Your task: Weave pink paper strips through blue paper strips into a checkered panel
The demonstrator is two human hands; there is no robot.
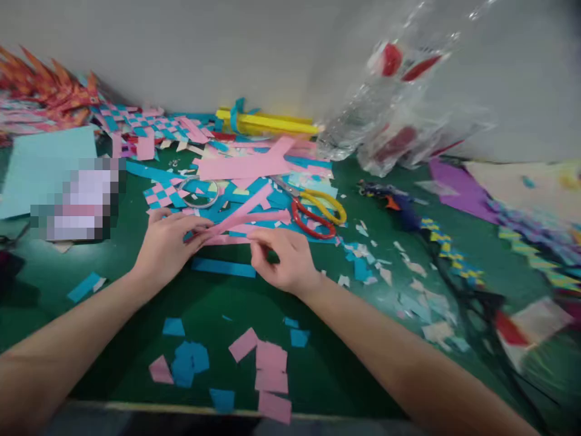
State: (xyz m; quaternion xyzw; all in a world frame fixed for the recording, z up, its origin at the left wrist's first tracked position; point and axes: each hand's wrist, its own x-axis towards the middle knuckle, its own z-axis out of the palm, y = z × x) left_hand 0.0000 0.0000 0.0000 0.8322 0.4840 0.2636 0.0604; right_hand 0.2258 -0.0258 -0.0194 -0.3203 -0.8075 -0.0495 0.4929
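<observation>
My left hand is closed, with thumb and fingers pinching the ends of pink paper strips that fan out to the right. My right hand has thumb and forefinger pressed together at the right end of a low pink strip. Just below, between the hands, lies a blue paper strip. Scissors with a red and a yellow handle loop rest above my right hand. Behind my left hand sit a ring-shaped tape roll and a pink-and-blue woven paper piece.
Cut pink squares and blue scraps lie near the front edge. Plastic bags lean on the wall. Yellow paper strips are at the back. Small paper bits litter the right; a pixelated object lies left.
</observation>
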